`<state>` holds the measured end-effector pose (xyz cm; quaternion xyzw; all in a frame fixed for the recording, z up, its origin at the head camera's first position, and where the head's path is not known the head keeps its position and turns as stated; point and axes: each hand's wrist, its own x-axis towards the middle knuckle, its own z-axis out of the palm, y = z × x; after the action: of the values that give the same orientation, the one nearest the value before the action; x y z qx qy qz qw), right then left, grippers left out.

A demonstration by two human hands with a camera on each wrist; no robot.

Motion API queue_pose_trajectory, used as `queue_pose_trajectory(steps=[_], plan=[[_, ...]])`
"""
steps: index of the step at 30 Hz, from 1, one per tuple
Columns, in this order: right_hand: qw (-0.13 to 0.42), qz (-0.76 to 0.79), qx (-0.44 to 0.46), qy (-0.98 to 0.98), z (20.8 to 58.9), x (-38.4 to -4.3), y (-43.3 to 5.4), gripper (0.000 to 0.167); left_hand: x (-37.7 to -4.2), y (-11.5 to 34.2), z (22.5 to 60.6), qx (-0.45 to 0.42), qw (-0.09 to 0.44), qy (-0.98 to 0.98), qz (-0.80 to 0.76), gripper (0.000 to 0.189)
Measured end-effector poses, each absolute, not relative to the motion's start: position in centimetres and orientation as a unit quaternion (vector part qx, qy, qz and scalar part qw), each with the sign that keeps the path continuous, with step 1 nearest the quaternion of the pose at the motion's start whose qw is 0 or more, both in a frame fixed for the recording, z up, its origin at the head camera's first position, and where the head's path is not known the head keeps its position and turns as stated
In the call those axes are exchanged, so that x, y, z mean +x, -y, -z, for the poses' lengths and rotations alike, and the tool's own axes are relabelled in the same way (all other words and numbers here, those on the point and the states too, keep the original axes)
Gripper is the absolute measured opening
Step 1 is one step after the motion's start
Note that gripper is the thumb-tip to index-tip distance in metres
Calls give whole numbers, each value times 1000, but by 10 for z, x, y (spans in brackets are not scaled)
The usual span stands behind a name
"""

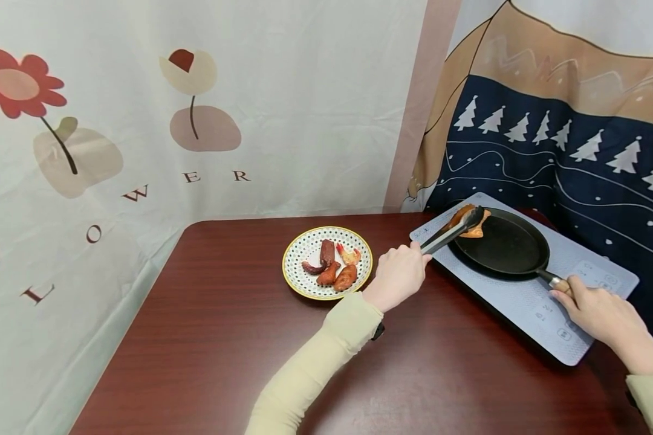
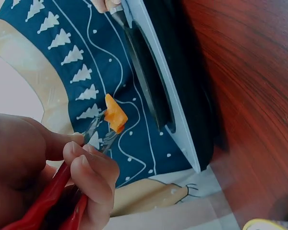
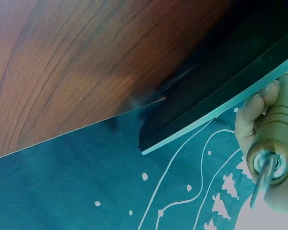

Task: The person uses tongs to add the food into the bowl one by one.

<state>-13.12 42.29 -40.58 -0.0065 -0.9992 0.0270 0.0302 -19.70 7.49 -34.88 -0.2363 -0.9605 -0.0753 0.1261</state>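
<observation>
My left hand point(image 1: 398, 277) grips a pair of tongs point(image 1: 450, 234) with red handles, seen in the left wrist view, and dark tips. Between the tips is an orange-brown piece of food point(image 2: 116, 114), its kind unclear, above the far left edge of a black frying pan point(image 1: 506, 244). My right hand point(image 1: 604, 311) holds the pan by its wooden handle point(image 3: 277, 125). The pan is over a grey-blue flat cooktop point(image 1: 555, 326). Left of the tongs, a dotted plate point(image 1: 309, 246) with a yellow rim carries a shrimp point(image 1: 350, 255) and several reddish-brown food pieces point(image 1: 345, 278).
All of this stands on a dark red-brown wooden table point(image 1: 223, 338). A pale curtain point(image 1: 315, 121) with flower prints hangs behind it. On the right, a navy cloth point(image 1: 522, 157) with white trees hangs close to the cooktop.
</observation>
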Motion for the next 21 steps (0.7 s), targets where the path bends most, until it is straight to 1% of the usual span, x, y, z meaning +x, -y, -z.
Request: queue_pose_trajectory(steps=[6,16,21], plan=[[27,-24,-10,999,406,-131,-422,40,-201,-87,353,-239,122,960,79,31],[24,-22,-9,999,406,-131,-422,40,-214,-101,360,-225,84,968,68,31],[20,-22,-11,1000,406,-131,-421,39,-218,-104,367,-218,87,970,67,31]])
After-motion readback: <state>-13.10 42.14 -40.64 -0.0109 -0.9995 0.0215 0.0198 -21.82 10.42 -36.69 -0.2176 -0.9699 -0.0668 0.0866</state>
